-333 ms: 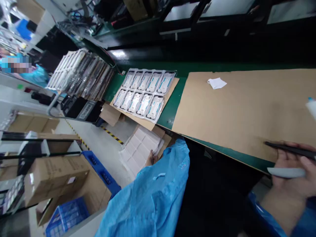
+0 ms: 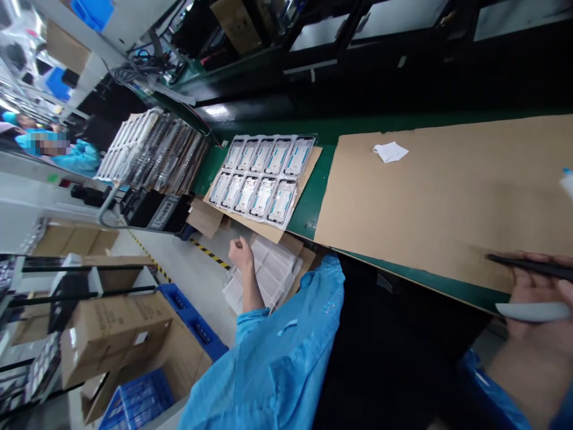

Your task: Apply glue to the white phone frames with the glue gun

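Observation:
My left hand is raised in a loose fist, empty, just below a clear tray of several phone frames that lies on a cardboard piece at the bench's left end. Under the hand, below the bench edge, lies a stack of white empty trays. My right hand at the right edge holds black tweezers and a flat grey tool over the near edge of a large cardboard sheet.
A white cloth lies on the cardboard sheet. Stacked trays of parts stand on a cart at left. Cardboard boxes and a blue crate sit on the floor. A person in blue works far left.
My left hand has lifted off the white tray stack and risen toward the bench edge, now closed in a fist. The right hand barely moved.

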{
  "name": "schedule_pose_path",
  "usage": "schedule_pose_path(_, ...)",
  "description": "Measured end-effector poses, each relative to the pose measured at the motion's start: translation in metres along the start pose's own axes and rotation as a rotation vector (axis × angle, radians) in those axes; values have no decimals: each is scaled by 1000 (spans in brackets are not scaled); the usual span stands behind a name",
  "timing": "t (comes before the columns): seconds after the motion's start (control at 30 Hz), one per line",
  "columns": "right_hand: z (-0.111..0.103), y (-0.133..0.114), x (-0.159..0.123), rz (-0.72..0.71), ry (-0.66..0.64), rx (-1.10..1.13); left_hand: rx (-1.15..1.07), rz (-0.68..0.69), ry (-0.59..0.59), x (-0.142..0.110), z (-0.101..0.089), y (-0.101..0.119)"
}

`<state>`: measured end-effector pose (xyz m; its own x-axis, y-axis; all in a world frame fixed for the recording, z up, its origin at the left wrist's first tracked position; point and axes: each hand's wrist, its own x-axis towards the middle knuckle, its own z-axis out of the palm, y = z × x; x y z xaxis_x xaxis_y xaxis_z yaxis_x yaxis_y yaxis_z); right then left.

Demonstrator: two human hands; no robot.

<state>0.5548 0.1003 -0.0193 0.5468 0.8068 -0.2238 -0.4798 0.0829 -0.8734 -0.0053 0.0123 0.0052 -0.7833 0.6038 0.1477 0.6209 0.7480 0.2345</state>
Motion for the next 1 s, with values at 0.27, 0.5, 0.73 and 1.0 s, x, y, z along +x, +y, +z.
schedule_pose_path(0.27,5,-2,-6,14,13,-18,-48,342,-155,52,26,113)
schedule_pose_path(0.5,4,6,-7,-23,17,18,110,311,-279,67,24,139)
schedule_pose_path(0.73,-1,17,1,-43,-16,31,170,285,-404,100,-2,168)
schedule_pose_path(1.0,-3,28,9,-65,-122,30,250,575,-186,70,-57,194)
